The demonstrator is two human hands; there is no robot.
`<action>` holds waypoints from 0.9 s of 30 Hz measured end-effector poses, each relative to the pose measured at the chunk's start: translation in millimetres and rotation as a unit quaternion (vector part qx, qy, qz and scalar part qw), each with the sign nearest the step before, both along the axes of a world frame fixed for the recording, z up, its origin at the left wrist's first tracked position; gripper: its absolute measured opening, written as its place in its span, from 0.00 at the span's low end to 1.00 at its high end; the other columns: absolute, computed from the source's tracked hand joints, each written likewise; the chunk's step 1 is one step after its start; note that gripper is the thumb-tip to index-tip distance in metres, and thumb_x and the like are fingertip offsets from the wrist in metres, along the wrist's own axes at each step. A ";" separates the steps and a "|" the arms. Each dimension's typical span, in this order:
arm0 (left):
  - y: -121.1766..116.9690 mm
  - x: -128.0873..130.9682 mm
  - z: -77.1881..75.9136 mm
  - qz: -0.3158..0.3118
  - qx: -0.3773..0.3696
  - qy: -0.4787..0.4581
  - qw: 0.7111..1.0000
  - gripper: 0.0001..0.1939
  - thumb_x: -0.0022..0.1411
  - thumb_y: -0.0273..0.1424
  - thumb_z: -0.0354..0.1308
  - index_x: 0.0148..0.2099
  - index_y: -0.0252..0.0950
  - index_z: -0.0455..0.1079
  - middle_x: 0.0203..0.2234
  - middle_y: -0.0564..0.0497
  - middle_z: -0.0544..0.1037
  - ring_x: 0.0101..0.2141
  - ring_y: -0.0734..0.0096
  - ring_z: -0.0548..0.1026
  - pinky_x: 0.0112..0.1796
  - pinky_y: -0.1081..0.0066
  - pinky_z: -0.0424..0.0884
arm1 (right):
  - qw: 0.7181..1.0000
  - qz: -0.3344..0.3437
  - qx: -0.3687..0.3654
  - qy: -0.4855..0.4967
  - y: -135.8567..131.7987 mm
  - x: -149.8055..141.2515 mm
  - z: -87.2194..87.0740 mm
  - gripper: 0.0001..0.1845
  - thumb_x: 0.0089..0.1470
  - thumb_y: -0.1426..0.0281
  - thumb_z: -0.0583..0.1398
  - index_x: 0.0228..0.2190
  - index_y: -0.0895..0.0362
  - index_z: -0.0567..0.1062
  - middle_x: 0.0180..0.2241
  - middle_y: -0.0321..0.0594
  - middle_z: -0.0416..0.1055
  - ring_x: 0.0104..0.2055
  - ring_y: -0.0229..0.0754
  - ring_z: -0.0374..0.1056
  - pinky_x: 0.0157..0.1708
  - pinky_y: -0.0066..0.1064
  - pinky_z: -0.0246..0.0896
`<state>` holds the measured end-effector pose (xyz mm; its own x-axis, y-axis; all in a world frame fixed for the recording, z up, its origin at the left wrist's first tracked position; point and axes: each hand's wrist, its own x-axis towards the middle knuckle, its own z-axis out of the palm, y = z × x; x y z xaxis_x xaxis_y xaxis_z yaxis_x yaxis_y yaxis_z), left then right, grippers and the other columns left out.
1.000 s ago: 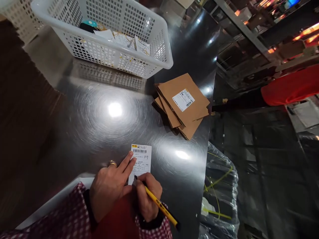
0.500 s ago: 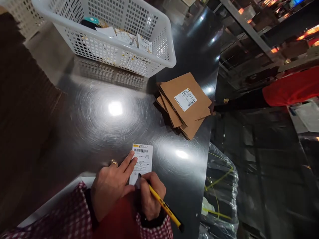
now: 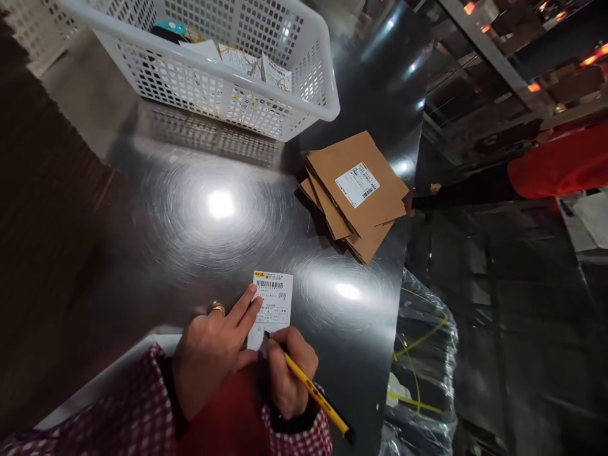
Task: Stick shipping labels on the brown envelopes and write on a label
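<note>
This looks like a packing or shipping workroom: a broad steel table (image 3: 199, 209) carries a stack of flat cardboard mailers (image 3: 354, 193) with a barcode label, a white plastic basket (image 3: 213, 76) of slips, and metal shelving (image 3: 479, 50) stands behind it.

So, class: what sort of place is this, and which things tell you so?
Probably a packing or shipping bench. A barcoded slip lies on a steel table under a yellow pen, labelled cardboard mailers are stacked nearby, and a white basket holds more slips.
</note>
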<state>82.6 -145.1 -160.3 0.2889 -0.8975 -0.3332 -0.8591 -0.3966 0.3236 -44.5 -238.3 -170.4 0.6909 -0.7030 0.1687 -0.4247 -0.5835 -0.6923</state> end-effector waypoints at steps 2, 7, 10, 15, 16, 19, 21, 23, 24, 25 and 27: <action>-0.4 0.3 0.5 0.003 -0.001 0.000 1.000 0.37 0.61 0.44 0.62 0.68 0.44 0.55 0.66 0.58 0.46 0.34 0.63 0.78 0.29 0.63 0.80 | 1.000 0.003 0.008 0.000 -0.1 -0.3 0.2 0.12 0.54 0.75 0.54 0.20 0.58 0.67 0.17 0.32 0.63 0.19 0.31 0.59 0.20 0.24 0.53; -0.9 0.8 1.5 -0.001 0.007 -0.001 1.000 0.37 0.62 0.45 0.61 0.69 0.44 0.55 0.66 0.58 0.45 0.33 0.64 0.78 0.28 0.62 0.80 | 1.000 -0.004 0.018 0.005 -0.4 0.3 1.5 0.11 0.54 0.74 0.54 0.21 0.57 0.66 0.17 0.31 0.63 0.18 0.31 0.59 0.20 0.23 0.54; -0.5 0.3 0.1 0.001 0.009 -0.002 1.000 0.38 0.60 0.44 0.63 0.68 0.44 0.55 0.66 0.58 0.46 0.34 0.63 0.78 0.29 0.63 0.80 | 1.000 -0.019 0.015 0.005 -0.5 0.8 0.9 0.11 0.54 0.74 0.54 0.21 0.57 0.66 0.17 0.31 0.62 0.18 0.31 0.58 0.19 0.23 0.54; 1.0 -1.7 -2.2 0.002 -0.012 -0.018 1.000 0.37 0.60 0.46 0.62 0.68 0.45 0.56 0.66 0.57 0.48 0.30 0.65 0.77 0.27 0.64 0.79 | 0.999 -0.029 0.014 0.018 -0.9 0.2 -0.4 0.11 0.54 0.74 0.54 0.21 0.57 0.66 0.17 0.31 0.63 0.18 0.31 0.59 0.19 0.23 0.54; 1.2 -1.9 -2.3 0.001 -0.014 -0.019 1.000 0.37 0.60 0.46 0.62 0.68 0.44 0.56 0.66 0.57 0.49 0.30 0.65 0.77 0.27 0.64 0.79 | 1.000 -0.020 0.012 0.019 -1.0 -0.2 -0.3 0.11 0.54 0.74 0.54 0.20 0.57 0.66 0.17 0.31 0.63 0.18 0.31 0.59 0.19 0.23 0.54; 1.4 -1.6 -1.9 0.005 -0.023 -0.019 1.000 0.37 0.60 0.47 0.61 0.68 0.44 0.57 0.66 0.57 0.49 0.31 0.65 0.77 0.27 0.64 0.79 | 1.000 0.001 0.019 0.013 -1.3 -1.2 0.0 0.11 0.53 0.74 0.53 0.20 0.57 0.66 0.16 0.31 0.62 0.18 0.32 0.58 0.19 0.24 0.53; 1.4 -1.2 -1.3 0.009 -0.016 -0.012 1.000 0.37 0.60 0.46 0.62 0.68 0.44 0.57 0.66 0.57 0.49 0.31 0.66 0.77 0.28 0.64 0.79 | 1.000 -0.010 0.025 0.015 -1.3 -1.4 0.1 0.12 0.54 0.74 0.53 0.20 0.57 0.66 0.16 0.31 0.62 0.18 0.32 0.58 0.19 0.24 0.53; 1.3 -0.8 -0.7 0.010 -0.007 -0.006 1.000 0.37 0.60 0.46 0.62 0.68 0.44 0.57 0.66 0.57 0.49 0.32 0.65 0.77 0.28 0.64 0.79 | 0.999 -0.027 0.026 0.021 -1.0 -1.2 0.3 0.12 0.55 0.74 0.53 0.21 0.57 0.66 0.17 0.31 0.62 0.18 0.32 0.58 0.19 0.25 0.54; 1.2 -0.6 -0.4 0.009 -0.004 -0.005 1.000 0.37 0.60 0.46 0.62 0.68 0.44 0.57 0.66 0.57 0.49 0.32 0.65 0.78 0.28 0.64 0.79 | 0.999 -0.028 0.027 0.024 -0.7 -0.9 0.5 0.12 0.55 0.73 0.53 0.21 0.57 0.66 0.17 0.31 0.62 0.18 0.32 0.59 0.20 0.25 0.54; 1.2 -0.4 -0.2 0.008 -0.003 -0.005 1.000 0.37 0.61 0.46 0.61 0.68 0.44 0.56 0.66 0.57 0.49 0.32 0.65 0.78 0.28 0.63 0.79 | 0.999 -0.023 0.029 0.025 -0.3 -0.5 0.7 0.12 0.55 0.73 0.53 0.21 0.57 0.66 0.17 0.32 0.62 0.18 0.32 0.59 0.20 0.25 0.54; 1.0 -0.1 -0.3 0.005 -0.001 -0.003 1.000 0.36 0.61 0.46 0.60 0.68 0.44 0.56 0.66 0.57 0.49 0.32 0.65 0.78 0.28 0.63 0.79 | 0.999 -0.016 0.032 0.023 0.4 0.1 1.1 0.12 0.54 0.74 0.53 0.20 0.57 0.65 0.17 0.31 0.61 0.18 0.32 0.58 0.20 0.25 0.53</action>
<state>82.5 -144.1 -160.6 0.2997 -0.8954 -0.3292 -0.8572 -0.4042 0.3190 -44.4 -237.8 -169.4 0.6742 -0.7328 0.0920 -0.4741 -0.5250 -0.7068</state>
